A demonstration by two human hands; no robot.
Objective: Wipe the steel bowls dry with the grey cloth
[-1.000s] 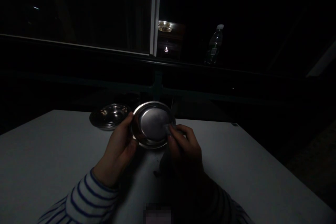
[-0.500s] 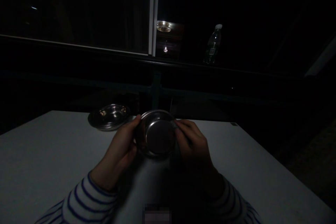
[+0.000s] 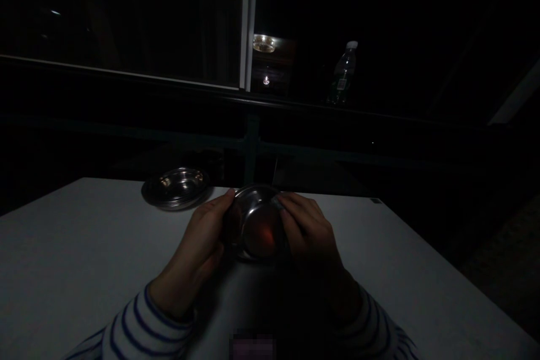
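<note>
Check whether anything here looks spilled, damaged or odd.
Nothing plainly spilled or damaged shows, though it's very dark. One oddity: a reddish glow on the held metal bowl, unlike the grey metal around it, probably a reflection.

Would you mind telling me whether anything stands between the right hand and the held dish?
Apparently a small greyish item, too dark to identify, sits between the right hand and the held dish, near its upper right edge.

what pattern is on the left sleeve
The left sleeve has dark blue stripes on white, seen in the head view.
</note>
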